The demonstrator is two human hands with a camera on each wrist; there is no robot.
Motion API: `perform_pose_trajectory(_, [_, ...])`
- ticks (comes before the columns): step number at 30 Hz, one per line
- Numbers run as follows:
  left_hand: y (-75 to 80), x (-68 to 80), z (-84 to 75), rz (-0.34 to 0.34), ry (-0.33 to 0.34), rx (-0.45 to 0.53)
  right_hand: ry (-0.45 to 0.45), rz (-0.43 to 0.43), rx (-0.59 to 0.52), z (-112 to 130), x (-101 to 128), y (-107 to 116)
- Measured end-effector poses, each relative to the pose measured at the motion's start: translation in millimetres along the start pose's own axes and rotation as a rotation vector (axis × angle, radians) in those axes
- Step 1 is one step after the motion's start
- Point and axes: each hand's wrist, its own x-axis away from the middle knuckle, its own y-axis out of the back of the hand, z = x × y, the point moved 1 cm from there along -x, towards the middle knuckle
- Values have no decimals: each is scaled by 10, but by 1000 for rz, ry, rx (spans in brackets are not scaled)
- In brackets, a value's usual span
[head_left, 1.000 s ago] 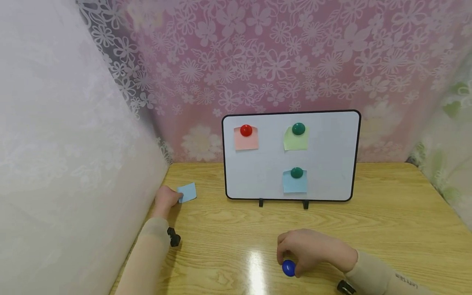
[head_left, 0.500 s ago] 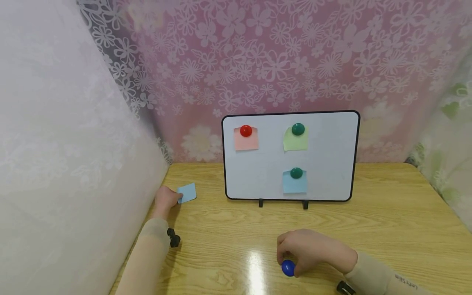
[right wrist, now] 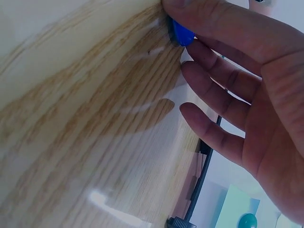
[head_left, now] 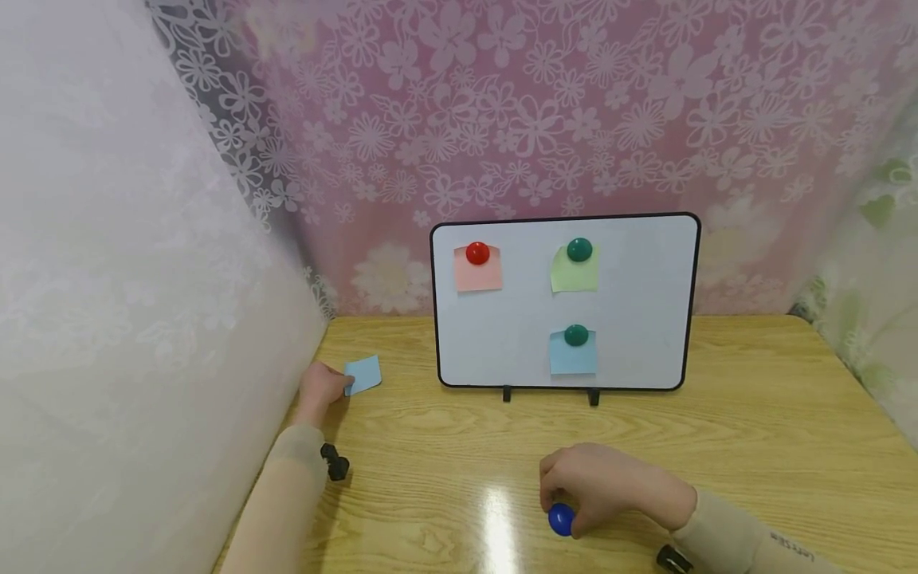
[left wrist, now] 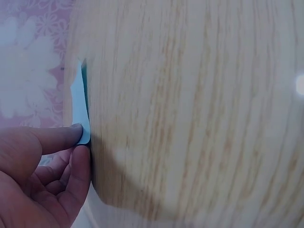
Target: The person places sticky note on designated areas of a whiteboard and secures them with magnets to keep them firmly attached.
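Your left hand (head_left: 320,388) sits at the far left of the wooden worktop (head_left: 753,446), close against the white curtain. Its thumb and forefinger pinch the near corner of a loose blue note (head_left: 363,374); the rest of that note lies flat on the wood, just left of the whiteboard (head_left: 645,311). In the left wrist view the same blue note (left wrist: 79,114) shows edge-on, with your thumb on top of its corner and the other fingers curled under your palm.

Your right hand (head_left: 610,488) rests low on the worktop, in front of the whiteboard and well apart from it. Its fingertips grasp a blue magnet (head_left: 561,519), which sits on the wood under the front of the hand. From the right wrist view the blue magnet (right wrist: 182,34) is held between the thumb and the forefinger, while the other fingers spread loosely beside it.

The whiteboard stands upright on two small black feet near the back of the worktop. On it a red magnet (head_left: 476,253) pins a pink note (head_left: 478,275), a green magnet (head_left: 578,249) pins a light green note (head_left: 574,277), and another green magnet (head_left: 575,335) pins a blue sheet (head_left: 573,359) lower down.
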Motion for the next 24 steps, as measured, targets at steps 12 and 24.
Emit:
perform_pose_trajectory(12, [14, -61, 148, 70, 38, 171, 63, -38, 45, -4, 34, -21])
perform_pose_trajectory(24, [-6, 9, 147, 52, 63, 319, 3, -19, -9, -10, 23, -23])
